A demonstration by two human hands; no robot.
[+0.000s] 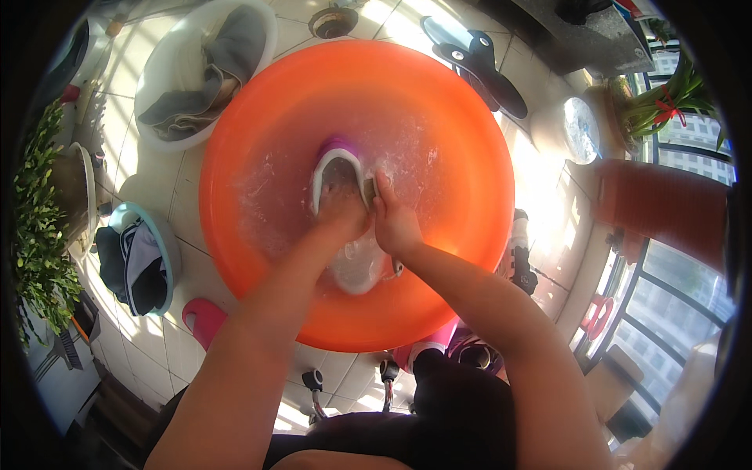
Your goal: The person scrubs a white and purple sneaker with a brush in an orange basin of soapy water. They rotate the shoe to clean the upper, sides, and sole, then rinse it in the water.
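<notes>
A large orange plastic basin (258,106) holds cloudy water with foam on it. In it lies a pale shoe (356,273) with a purple heel part, its toe towards me and partly under water. My left hand (345,210) grips the shoe at its opening, the fingers partly inside. My right hand (398,220) holds a scrub brush (369,189), whose bristle end is against the side of the shoe. The brush's handle end shows below the palm; the rest is covered by the hand.
At the upper left, a white basin (147,100) holds grey cloth. A light-blue basin (171,258) with dark clothes stands at the left. Black slippers (484,73) lie beyond the orange rim, near a white bucket (552,126). Leafy plants (44,235) line the left edge.
</notes>
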